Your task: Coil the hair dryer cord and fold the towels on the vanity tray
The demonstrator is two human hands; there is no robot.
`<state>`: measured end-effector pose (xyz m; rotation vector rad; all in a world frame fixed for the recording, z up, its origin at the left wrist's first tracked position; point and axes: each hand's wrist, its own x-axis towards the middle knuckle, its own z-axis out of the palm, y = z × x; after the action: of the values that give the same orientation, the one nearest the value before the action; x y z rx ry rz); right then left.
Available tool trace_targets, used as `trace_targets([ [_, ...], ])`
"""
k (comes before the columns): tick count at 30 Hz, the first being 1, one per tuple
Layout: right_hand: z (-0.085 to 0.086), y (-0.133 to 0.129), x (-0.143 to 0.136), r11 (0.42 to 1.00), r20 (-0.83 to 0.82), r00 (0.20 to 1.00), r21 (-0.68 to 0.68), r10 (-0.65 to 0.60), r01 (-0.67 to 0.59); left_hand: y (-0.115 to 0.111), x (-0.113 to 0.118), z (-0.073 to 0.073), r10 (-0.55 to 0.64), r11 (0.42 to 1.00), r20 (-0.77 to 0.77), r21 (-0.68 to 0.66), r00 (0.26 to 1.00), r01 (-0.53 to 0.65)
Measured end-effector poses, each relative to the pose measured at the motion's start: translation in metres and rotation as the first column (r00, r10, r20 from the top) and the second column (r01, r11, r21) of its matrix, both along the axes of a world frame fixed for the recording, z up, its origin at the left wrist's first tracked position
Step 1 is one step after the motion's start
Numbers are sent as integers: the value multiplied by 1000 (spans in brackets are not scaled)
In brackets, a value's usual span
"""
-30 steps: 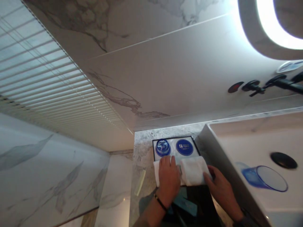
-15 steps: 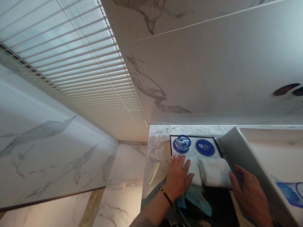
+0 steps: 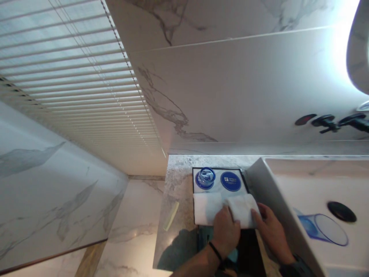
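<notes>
Two folded white towels lie side by side across the tray (image 3: 219, 171): the left towel (image 3: 206, 209) and the right towel (image 3: 242, 207). My left hand (image 3: 226, 231) has its fingers curled onto the left end of the right towel, by the gap between the two. At the other end of that towel, my right hand (image 3: 269, 227) pinches the edge, thumb at the front. Behind the towels, a clear blue glass (image 3: 207, 176) stands on a round blue coaster, beside a second blue coaster (image 3: 230, 181) with white lettering. My left fingertips are partly hidden.
Right of the tray rises the wall of a white basin (image 3: 284, 204). In it a blue-tinted glass (image 3: 325, 229) lies on its side near a black drain cover (image 3: 341, 211). A pale yellow strip (image 3: 171, 216) rests on the stone counter (image 3: 180, 184). Black taps (image 3: 325, 122) project from the wall.
My left hand has moved from lying flat on the left towel to the left end of the right towel. My right hand has closed on its right end. The view has swung right.
</notes>
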<state>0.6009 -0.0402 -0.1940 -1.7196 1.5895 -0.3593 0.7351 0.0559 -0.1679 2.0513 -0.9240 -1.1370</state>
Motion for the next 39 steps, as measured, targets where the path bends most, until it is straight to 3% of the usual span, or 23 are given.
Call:
trace_targets([
  [5,3,5,-2,999,41,999,17,-33,33,-10,-3,-4,167,986,-158,32,973,-164],
  [9,7,4,-1,1000,108,994,19,20,-22,-8,-11,-4,209,977,-85,65,974,-204],
  [12,-1,2,-5,997,138,988,-4,70,-71,-2,-17,8,181,983,-6,19,984,-180],
  [15,-10,1,-13,981,127,981,-151,145,-125,15,-1,26,195,979,112,-74,974,-187],
  [18,-8,0,-20,863,21,961,-446,277,-239,46,50,26,273,962,386,-82,881,-262],
  [21,2,1,-17,627,-116,870,-648,479,-432,83,106,0,82,931,617,233,783,-280],
  [24,5,6,-8,356,-314,686,-673,656,-648,110,132,-34,-103,873,611,433,785,-223],
  [26,-2,9,-3,237,-429,591,-635,683,-735,117,133,-49,-129,867,605,453,786,-206],
  [28,-14,12,1,210,-478,568,-612,670,-762,115,129,-56,-149,861,604,468,783,-198],
  [33,-36,11,6,250,-482,622,-629,618,-736,106,122,-58,-175,849,582,498,794,-178],
  [36,-35,9,9,233,-511,612,-621,603,-748,105,123,-63,-181,873,573,468,799,-137],
  [39,-23,11,10,233,-531,615,-616,582,-753,114,130,-68,-179,907,549,414,816,-79],
])
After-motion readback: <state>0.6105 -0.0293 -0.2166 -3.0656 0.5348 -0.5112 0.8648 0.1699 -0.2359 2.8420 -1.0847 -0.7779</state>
